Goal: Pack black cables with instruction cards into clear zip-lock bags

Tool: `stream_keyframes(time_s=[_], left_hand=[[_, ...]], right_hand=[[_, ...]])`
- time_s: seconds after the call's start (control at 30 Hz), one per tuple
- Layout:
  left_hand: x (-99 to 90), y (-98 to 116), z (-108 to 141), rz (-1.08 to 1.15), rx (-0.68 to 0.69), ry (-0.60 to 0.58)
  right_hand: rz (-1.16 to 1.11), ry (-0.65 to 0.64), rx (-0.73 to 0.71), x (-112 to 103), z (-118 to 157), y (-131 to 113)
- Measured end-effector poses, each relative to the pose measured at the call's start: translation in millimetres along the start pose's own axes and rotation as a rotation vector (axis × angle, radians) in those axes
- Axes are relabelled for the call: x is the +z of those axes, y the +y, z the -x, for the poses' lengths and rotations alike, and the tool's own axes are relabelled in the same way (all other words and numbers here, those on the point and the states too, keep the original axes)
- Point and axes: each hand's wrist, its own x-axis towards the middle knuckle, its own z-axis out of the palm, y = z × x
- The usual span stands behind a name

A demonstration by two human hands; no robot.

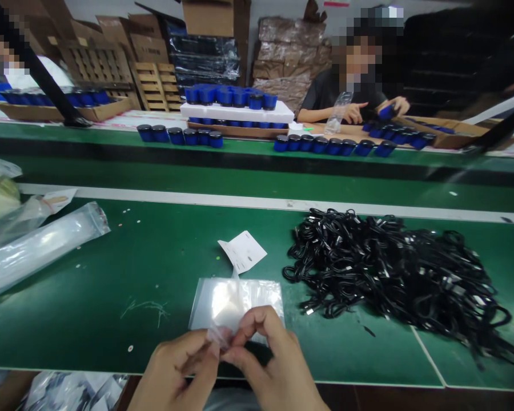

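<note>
Near the front edge of the green table, my left hand (pixel 184 365) and my right hand (pixel 269 354) meet with fingertips pinched on a clear plastic bag (pixel 218 338). Just beyond my fingers lies a stack of clear plastic bags (pixel 208 297), shiny under the light. A folded white paper leaflet (pixel 245 251) rests on the table behind the stack. To the right of my hands spreads a large heap of black cables (pixel 368 262), bundled in coils with metal plugs showing.
Long clear plastic packs (pixel 47 245) lie at the left. Rows of blue jars with black lids (pixel 336 146) line the raised far ledge. Across it sits a co-worker (pixel 325 97) holding a blue item. Bagged pieces (pixel 77 391) sit below the table edge, lower left.
</note>
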Motion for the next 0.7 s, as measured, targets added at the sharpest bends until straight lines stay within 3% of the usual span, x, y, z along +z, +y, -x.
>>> stream_keyframes(time_s=[0.13, 0.2, 0.47, 0.7], left_hand=[[-1.8, -6, -4, 0.024, -0.052, -0.024], [-0.1, -8, -5, 0.018, -0.057, -0.003], [3.4, -11, -4, 0.042, -0.033, 0.027], [17.3, -16, -5, 0.012, 0.024, 0.134]], right_hand=[[0.313, 0.129, -0.391, 11, 3, 5], [0.431, 0.185, -0.482, 15, 3, 5], [0.460, 0.281, -0.430, 23, 9, 6], [0.507, 0.156, -0.529, 17, 9, 12]])
